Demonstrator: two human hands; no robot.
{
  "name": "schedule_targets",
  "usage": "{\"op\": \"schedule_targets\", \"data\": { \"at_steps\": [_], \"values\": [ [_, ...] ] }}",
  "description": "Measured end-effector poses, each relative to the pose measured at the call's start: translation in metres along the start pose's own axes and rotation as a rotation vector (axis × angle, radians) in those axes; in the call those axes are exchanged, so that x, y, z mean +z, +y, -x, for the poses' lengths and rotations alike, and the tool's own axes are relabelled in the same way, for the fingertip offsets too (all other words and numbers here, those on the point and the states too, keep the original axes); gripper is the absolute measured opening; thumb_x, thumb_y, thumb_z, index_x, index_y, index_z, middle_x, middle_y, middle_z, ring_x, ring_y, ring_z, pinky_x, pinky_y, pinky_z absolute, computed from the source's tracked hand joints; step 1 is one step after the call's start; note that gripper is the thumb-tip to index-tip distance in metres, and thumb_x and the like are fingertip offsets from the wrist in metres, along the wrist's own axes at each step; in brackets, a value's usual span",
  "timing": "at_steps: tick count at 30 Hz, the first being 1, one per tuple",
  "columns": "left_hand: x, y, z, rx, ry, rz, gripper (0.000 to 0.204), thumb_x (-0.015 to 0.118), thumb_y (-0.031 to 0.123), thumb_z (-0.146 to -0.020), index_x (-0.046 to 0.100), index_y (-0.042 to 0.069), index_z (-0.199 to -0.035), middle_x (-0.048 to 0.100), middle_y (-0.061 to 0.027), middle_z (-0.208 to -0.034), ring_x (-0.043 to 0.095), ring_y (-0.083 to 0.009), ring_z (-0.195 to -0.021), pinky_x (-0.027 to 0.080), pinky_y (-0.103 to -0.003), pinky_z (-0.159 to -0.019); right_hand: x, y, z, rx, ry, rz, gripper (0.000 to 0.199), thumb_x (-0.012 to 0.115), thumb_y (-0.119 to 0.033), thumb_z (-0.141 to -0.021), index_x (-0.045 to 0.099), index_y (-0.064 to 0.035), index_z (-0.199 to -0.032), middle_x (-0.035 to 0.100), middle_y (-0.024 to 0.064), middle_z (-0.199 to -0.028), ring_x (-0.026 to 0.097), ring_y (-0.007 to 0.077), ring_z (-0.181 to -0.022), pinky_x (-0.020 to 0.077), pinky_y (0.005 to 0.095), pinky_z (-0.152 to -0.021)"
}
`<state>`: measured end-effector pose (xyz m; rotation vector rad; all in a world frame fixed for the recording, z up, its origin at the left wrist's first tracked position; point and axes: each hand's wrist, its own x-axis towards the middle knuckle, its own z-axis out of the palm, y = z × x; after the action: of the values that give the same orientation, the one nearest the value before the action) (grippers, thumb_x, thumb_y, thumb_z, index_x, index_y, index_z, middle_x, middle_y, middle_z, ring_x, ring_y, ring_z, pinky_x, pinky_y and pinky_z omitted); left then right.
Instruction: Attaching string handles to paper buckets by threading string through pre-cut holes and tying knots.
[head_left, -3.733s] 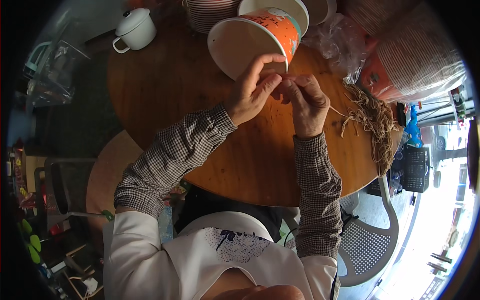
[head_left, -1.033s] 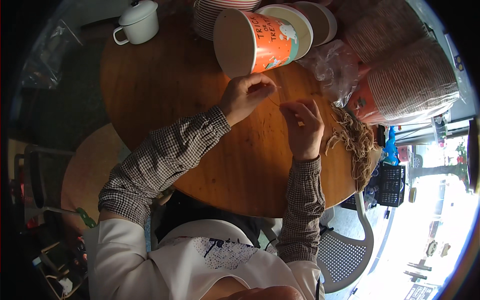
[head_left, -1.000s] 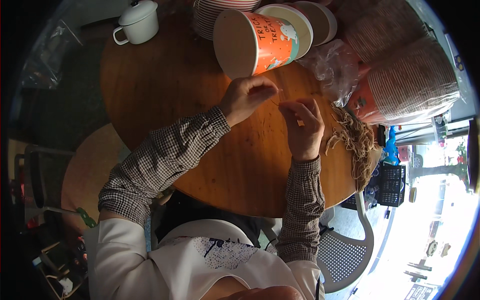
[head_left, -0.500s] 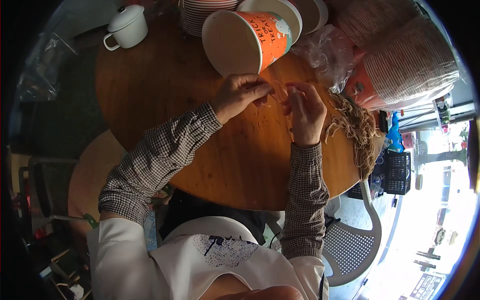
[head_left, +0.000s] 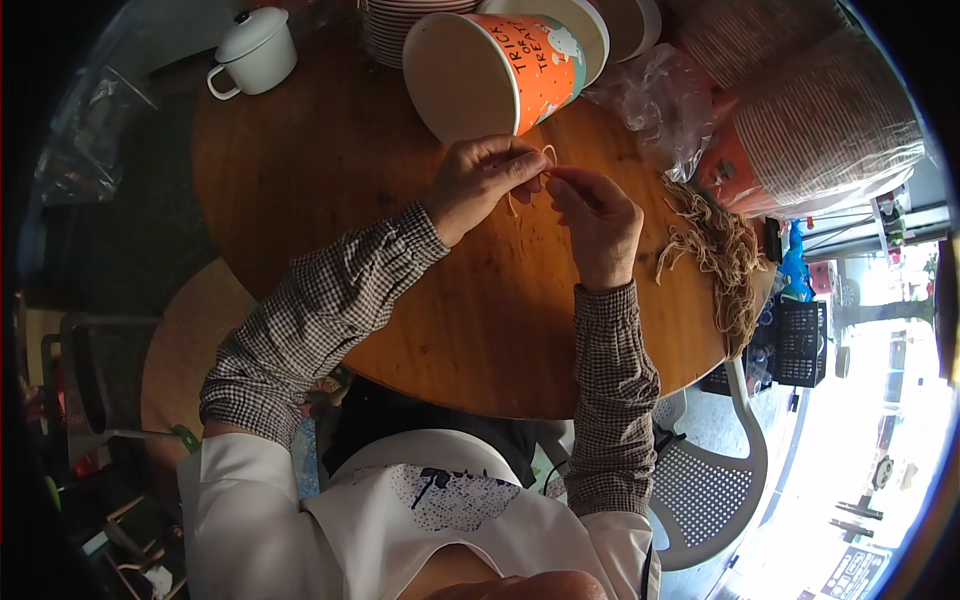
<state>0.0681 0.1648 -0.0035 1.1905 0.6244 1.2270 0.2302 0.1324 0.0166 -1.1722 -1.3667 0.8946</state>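
Over the wooden table, my left hand (head_left: 487, 180) pinches a thin, pale tan string (head_left: 550, 153) between thumb and fingers. The string makes a small loop above the fingertips, and a short end hangs below them. My right hand (head_left: 597, 220) meets the left at the fingertips, pinching the same string. Just beyond my hands an orange paper bucket (head_left: 545, 75) lies on its side, its open mouth toward the left. A loose heap of tan strings (head_left: 715, 260) lies along the table's right edge, to the right of my right hand.
Wrapped stacks of paper buckets (head_left: 825, 120) fill the far right, beside crumpled clear plastic (head_left: 665, 110). More stacked containers (head_left: 415, 30) stand at the back. A white lidded enamel mug (head_left: 257, 55) sits far left. A grey chair (head_left: 705, 490) stands right of the round wooden table (head_left: 460, 340).
My right hand has moved left, so its fingertips now meet those of my left hand at the string. A small loop now shows above the fingers.
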Motion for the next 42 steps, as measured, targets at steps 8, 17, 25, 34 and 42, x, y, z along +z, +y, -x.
{"op": "schedule_targets", "data": {
  "at_steps": [8, 17, 25, 34, 42],
  "values": [
    [0.01, 0.004, 0.003, 0.115, -0.016, -0.148, 0.015, 0.062, 0.009, -0.092, 0.065, -0.003, -0.101, 0.066, -0.0037, -0.083, 0.064, -0.0092, -0.074, 0.055, -0.022, -0.065, 0.0, 0.001, 0.001, 0.0, 0.066, -0.035, 0.008, 0.068, -0.006, -0.085, 0.065, -0.0001, -0.09, 0.067, 0.0008, -0.079, 0.059, 0.0043, -0.07, 0.0461, 0.0199, -0.061],
    [0.002, 0.002, 0.001, 0.308, 0.041, -0.636, 0.014, 0.065, 0.0, -0.086, 0.061, 0.001, -0.1, 0.065, -0.0049, -0.086, 0.061, -0.007, -0.059, 0.05, -0.02, -0.051, -0.004, -0.005, 0.001, -0.133, 0.212, 0.043, 0.007, 0.067, -0.008, -0.086, 0.063, -0.0018, -0.086, 0.066, 0.0013, -0.078, 0.059, 0.0051, -0.071, 0.0474, 0.0217, -0.061],
    [0.002, 0.011, -0.001, 0.486, 0.122, -0.831, 0.009, 0.07, 0.006, -0.082, 0.063, 0.002, -0.086, 0.064, -0.0027, -0.078, 0.062, -0.0125, -0.066, 0.049, -0.025, -0.055, -0.008, -0.011, 0.0, -0.379, 0.209, 0.415, 0.006, 0.067, -0.004, -0.082, 0.063, -0.0051, -0.087, 0.061, 0.0034, -0.081, 0.061, 0.0129, -0.067, 0.0504, 0.0256, -0.059],
    [0.004, 0.016, 0.003, 0.295, 0.043, -0.611, 0.009, 0.065, 0.006, -0.088, 0.066, 0.0, -0.096, 0.066, -0.0012, -0.085, 0.061, -0.0055, -0.075, 0.049, -0.02, -0.065, -0.003, -0.012, 0.001, -0.547, 0.012, 0.54, 0.008, 0.068, -0.002, -0.08, 0.064, -0.0054, -0.086, 0.061, 0.0065, -0.085, 0.064, 0.0187, -0.07, 0.0528, 0.0291, -0.059],
    [0.003, 0.014, 0.004, 0.135, -0.07, -0.54, 0.013, 0.062, 0.008, -0.09, 0.065, -0.001, -0.099, 0.066, -0.0018, -0.088, 0.06, -0.0064, -0.08, 0.049, -0.021, -0.07, -0.003, -0.01, 0.0, -0.409, -0.008, 0.39, 0.006, 0.067, -0.001, -0.083, 0.066, -0.0024, -0.089, 0.063, 0.0056, -0.086, 0.063, 0.0143, -0.074, 0.052, 0.0259, -0.064]
  ]
}}
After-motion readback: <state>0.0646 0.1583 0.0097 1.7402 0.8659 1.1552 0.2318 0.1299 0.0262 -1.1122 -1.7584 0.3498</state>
